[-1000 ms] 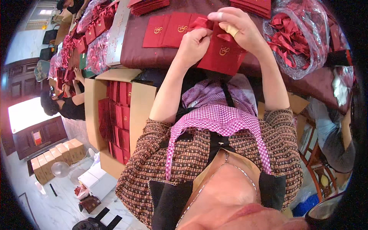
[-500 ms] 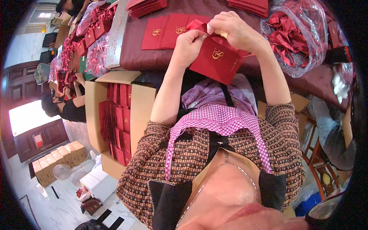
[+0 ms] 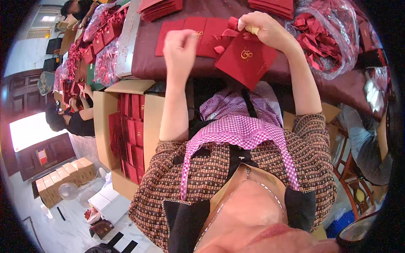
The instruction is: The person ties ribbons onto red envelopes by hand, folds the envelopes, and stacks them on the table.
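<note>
My right hand (image 3: 263, 30) is closed on the top edge of a red gift bag (image 3: 246, 57) with a gold emblem. The bag hangs tilted over the table's near edge, and a red ribbon (image 3: 230, 30) sticks out from its top on the left. My left hand (image 3: 180, 46) is apart from the bag, raised over the flat red bags (image 3: 209, 40) lying side by side on the table. Motion smears its curled fingers, so whether they hold anything cannot be made out.
Red bags are stacked at the table's back left (image 3: 160, 9) and back right (image 3: 272, 7). Clear plastic holds loose red ribbons (image 3: 314, 40) at right. An open carton (image 3: 154, 122) of red bags stands left of me. Another person (image 3: 76, 120) works farther left.
My left hand has let go of the bag's ribbon and moved left. My right hand still holds the bag, which has shifted slightly right.
</note>
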`<action>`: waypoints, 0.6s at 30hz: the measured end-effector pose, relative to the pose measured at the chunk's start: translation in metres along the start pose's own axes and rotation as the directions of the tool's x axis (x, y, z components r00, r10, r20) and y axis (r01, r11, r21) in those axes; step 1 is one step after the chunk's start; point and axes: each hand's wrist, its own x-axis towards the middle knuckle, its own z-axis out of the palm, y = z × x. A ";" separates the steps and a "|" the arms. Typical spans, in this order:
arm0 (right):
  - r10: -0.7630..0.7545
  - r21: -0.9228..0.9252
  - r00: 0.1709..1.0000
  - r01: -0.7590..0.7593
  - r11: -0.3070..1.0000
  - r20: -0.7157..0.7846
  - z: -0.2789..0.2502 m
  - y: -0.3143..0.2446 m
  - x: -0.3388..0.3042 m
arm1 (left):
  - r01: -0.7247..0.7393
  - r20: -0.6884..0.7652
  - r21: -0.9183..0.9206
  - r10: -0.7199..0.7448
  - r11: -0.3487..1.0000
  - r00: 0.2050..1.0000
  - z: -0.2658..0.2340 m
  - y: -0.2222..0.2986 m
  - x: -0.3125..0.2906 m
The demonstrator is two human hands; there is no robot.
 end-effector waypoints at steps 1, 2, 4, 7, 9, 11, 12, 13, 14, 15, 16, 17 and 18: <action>0.068 0.069 0.997 -0.070 0.995 0.021 0.001 0.006 -0.001 | -0.043 0.089 -0.075 0.049 0.996 0.995 0.006 0.013 -0.005; 0.125 0.140 0.991 -0.131 0.981 0.048 0.004 0.008 0.000 | -0.057 0.216 -0.080 0.073 0.995 0.974 0.008 0.020 -0.013; 0.135 0.155 0.990 -0.140 0.978 0.041 0.009 0.006 0.001 | 0.005 0.382 0.004 -0.006 1.000 0.924 0.020 0.028 -0.020; 0.153 0.326 0.988 -0.138 0.935 -0.021 0.010 0.008 -0.001 | -0.020 0.337 0.101 -0.015 0.995 0.942 0.032 0.017 -0.026; 0.237 0.446 0.971 -0.203 0.872 -0.022 -0.002 0.019 -0.009 | 0.076 0.324 0.096 -0.104 0.992 0.940 0.031 0.009 -0.026; 0.269 0.253 0.957 -0.235 0.938 -0.108 -0.018 0.027 -0.027 | 0.138 0.321 0.133 -0.175 0.981 0.931 0.029 0.003 -0.026; 0.298 0.195 0.944 -0.269 0.943 -0.139 -0.022 0.027 -0.036 | 0.136 0.299 0.145 -0.174 0.980 0.938 0.027 0.001 -0.027; 0.315 0.133 0.942 -0.299 0.945 -0.116 -0.024 0.033 -0.045 | 0.138 0.298 0.145 -0.176 0.980 0.938 0.026 0.000 -0.027; 0.342 0.063 0.934 -0.337 0.939 -0.102 -0.028 0.037 -0.059 | 0.191 0.308 0.124 -0.220 0.974 0.926 0.027 0.004 -0.025; 0.350 -0.013 0.936 -0.351 0.936 -0.045 -0.029 0.041 -0.071 | 0.247 0.312 0.111 -0.270 0.963 0.911 0.027 0.006 -0.024; 0.290 -0.161 0.956 -0.292 0.943 -0.036 -0.023 0.050 -0.082 | 0.247 0.313 0.110 -0.270 0.963 0.911 0.027 0.008 -0.022; 0.232 -0.303 0.973 -0.225 0.926 -0.015 -0.018 0.050 -0.086 | 0.274 0.319 0.103 -0.293 0.956 0.901 0.026 0.009 -0.022; 0.246 -0.337 0.968 -0.246 0.909 -0.044 -0.010 0.048 -0.090 | 0.302 0.325 0.097 -0.317 0.948 0.891 0.026 0.010 -0.022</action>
